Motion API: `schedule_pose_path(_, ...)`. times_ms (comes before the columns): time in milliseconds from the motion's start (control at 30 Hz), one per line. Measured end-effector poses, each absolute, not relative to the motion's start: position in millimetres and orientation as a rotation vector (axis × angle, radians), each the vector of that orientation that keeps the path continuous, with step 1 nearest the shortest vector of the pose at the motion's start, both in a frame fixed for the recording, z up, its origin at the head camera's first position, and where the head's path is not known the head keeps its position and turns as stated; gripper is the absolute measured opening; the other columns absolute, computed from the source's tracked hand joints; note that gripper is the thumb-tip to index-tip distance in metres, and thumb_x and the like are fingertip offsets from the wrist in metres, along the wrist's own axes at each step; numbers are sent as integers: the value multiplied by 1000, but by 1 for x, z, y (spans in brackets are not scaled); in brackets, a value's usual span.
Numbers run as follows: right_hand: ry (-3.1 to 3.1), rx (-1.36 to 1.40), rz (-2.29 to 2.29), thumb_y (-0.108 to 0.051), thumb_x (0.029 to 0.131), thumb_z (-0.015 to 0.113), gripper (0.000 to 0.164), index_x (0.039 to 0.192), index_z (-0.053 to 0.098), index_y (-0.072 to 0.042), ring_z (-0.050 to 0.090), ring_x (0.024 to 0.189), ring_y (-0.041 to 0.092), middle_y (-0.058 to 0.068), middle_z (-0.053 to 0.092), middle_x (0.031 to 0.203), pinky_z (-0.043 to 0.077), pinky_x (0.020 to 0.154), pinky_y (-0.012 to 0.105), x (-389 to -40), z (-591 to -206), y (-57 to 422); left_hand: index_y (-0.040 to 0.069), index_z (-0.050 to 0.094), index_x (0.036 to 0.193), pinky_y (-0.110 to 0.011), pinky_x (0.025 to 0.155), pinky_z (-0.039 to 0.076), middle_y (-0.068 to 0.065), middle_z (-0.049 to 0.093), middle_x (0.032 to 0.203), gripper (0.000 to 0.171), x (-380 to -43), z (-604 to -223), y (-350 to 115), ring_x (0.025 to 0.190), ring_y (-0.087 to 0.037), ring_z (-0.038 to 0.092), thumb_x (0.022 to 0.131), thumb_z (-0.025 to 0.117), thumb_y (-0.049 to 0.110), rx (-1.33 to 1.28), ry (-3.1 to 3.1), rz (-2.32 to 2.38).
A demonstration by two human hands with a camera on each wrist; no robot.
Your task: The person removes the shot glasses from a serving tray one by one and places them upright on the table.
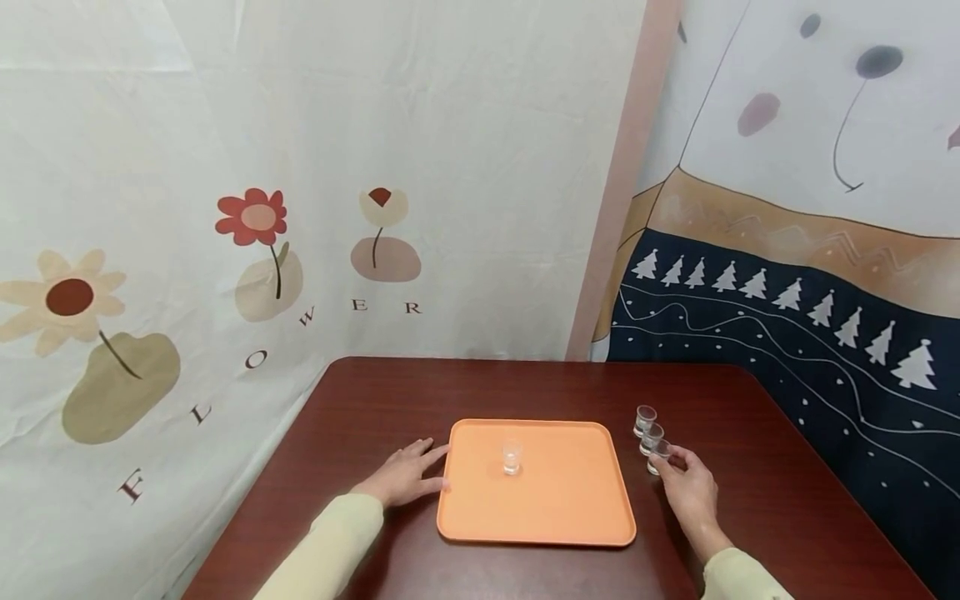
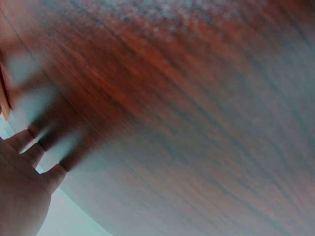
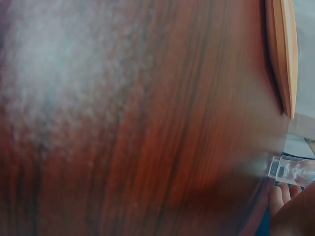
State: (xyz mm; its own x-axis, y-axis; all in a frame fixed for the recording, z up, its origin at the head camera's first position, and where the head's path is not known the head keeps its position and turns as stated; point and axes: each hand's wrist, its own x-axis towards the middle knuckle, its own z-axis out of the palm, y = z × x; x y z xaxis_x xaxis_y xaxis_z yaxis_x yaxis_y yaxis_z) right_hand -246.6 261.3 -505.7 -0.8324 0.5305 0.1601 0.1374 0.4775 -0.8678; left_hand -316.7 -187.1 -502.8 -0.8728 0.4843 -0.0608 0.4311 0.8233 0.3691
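An orange tray (image 1: pixel 555 512) lies on the table, with one small clear shot glass (image 1: pixel 512 460) standing upright on it, left of centre. My left hand (image 1: pixel 401 477) rests at the tray's left edge, fingers spread and fairly straight; its fingers (image 2: pixel 55 177) show at the lower left of the left wrist view. Right of the tray, my right hand (image 1: pixel 692 490) pinches the nearest of three clear glasses between thumb and fingers. That glass (image 3: pixel 290 170) also shows at the right edge of the right wrist view. The middle glass (image 1: pixel 652 437) and farthest glass (image 1: pixel 645 419) stand in line behind it.
Under everything is a dark red-brown wooden table (image 1: pixel 390 400) with rounded far corners. A pale cloth with printed flowers (image 1: pixel 487 167) hangs behind it. At the right hangs another cloth with white trees on navy (image 1: pixel 787 350).
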Motion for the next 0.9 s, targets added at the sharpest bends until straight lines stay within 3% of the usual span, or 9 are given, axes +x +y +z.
schedule_pose_path(467, -2350, -562, 1321, -21, 91, 69, 46, 125, 58, 8, 56, 111, 43, 31, 62, 119, 40, 93, 53, -250, -509, 267, 17, 45, 151, -61, 112, 24, -25, 36, 152, 71, -317, -505, -187, 142, -43, 31, 93, 64, 52, 736, 2860, 534)
schedule_pose_path(900, -2333, -523, 1417, -35, 96, 67, 74, 149, 34, 4, 47, 129, 45, 32, 45, 141, 39, 103, 56, -253, -492, 263, 17, 44, 151, -61, 112, 24, -25, 36, 153, 70, -316, -502, -187, 142, -43, 30, 93, 64, 51, 731, 2855, 535)
